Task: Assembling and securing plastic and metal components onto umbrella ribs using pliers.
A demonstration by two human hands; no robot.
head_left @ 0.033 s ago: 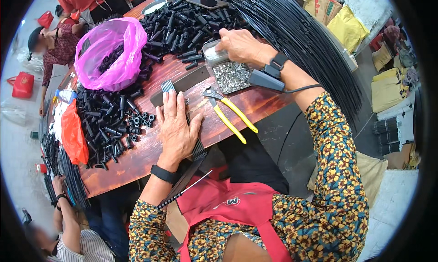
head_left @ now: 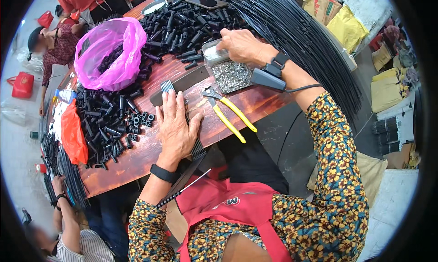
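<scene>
My left hand [head_left: 177, 129] lies flat with fingers stretched over a row of thin black rods [head_left: 199, 149]. The pale tips of the row [head_left: 167, 86] stick out past my fingertips, across a dark flat bar [head_left: 189, 78]. My right hand [head_left: 244, 45] is closed at the far end of a clear plastic box [head_left: 211, 57], its thumb inside the rim and its index finger outside. Small shiny metal pieces [head_left: 232, 76] fill the near part of the box. Cutting pliers with yellow handles [head_left: 229, 114] lie between my hands, touched by neither.
Black plastic tubes [head_left: 182, 27] are heaped at the back, beside a pink plastic bag [head_left: 112, 75]. More tubes [head_left: 105, 125] and a red bag [head_left: 74, 134] lie left. Long black rods [head_left: 301, 38] stretch along the right. A cable [head_left: 303, 87] runs from my right wrist. Other people sit at left.
</scene>
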